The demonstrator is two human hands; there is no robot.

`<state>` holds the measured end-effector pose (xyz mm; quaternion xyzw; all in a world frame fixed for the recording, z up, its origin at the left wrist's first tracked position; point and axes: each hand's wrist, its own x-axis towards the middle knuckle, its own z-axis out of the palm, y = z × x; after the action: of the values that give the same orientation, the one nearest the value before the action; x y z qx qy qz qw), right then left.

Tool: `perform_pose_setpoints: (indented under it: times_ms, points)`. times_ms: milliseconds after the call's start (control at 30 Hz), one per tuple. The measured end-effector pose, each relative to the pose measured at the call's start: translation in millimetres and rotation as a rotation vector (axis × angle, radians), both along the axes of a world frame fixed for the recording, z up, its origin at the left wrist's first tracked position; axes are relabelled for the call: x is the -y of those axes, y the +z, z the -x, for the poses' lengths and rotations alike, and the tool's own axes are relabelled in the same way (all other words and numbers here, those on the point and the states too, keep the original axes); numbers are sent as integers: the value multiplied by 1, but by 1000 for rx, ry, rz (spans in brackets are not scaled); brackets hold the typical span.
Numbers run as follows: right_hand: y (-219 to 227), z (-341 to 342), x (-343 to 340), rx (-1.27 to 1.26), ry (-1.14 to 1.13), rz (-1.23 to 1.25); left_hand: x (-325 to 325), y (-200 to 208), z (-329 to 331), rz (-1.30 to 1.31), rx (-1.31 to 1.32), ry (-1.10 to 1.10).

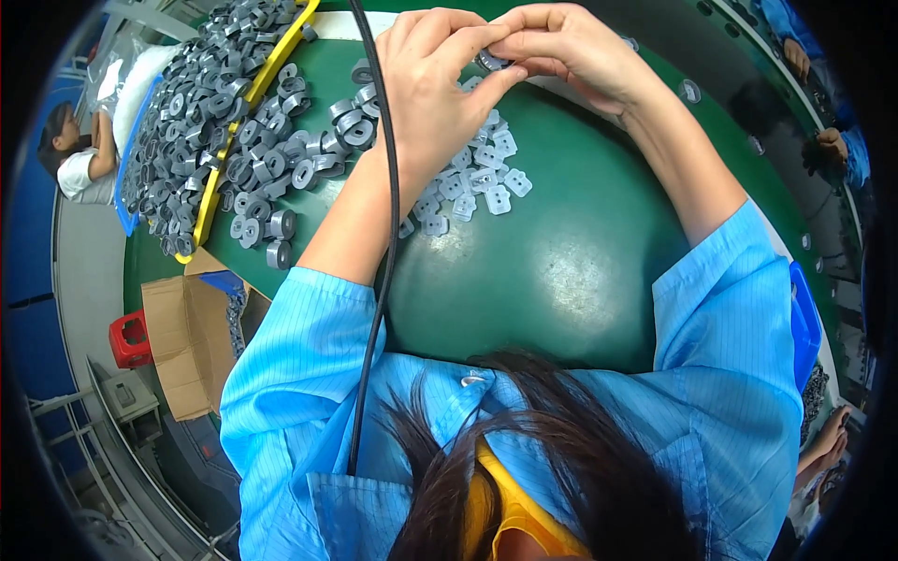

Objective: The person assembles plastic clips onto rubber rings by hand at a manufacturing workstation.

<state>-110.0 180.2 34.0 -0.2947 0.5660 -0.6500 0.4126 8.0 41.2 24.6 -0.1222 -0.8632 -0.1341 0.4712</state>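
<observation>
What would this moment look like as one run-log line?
left hand: holds small round part | right hand: holds same part | green table: clear plastic pieces, grey rings | left side: yellow strip

Fingers [475, 40] partly hide the part [489, 61], its details too small to tell, and the top edge cuts the cable [381, 93].

From mid-view, translucent squarish plastic pieces [485, 179] lie at twelve o'clock on the green tabletop [580, 178], grey rings [253, 136] at ten, flanking a long yellow bar [267, 77]; an open brown cardboard box [175, 348] sits at nine.
</observation>
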Motion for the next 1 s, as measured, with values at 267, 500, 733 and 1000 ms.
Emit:
perform_pose_setpoints:
  times_ms: [267,500,733,1000]
  points:
    - [12,13,-11,157,156,-123,3,3,0,-5,65,-144]
    - [8,11,-2,-745,268,684,6,8,-2,81,-48,-150]
    - [16,4,-7,167,98,93,-5,22,-10,219,-127,85]
    - [-35,61,-14,-742,-560,-329,44,14,-37,-109,659,558]
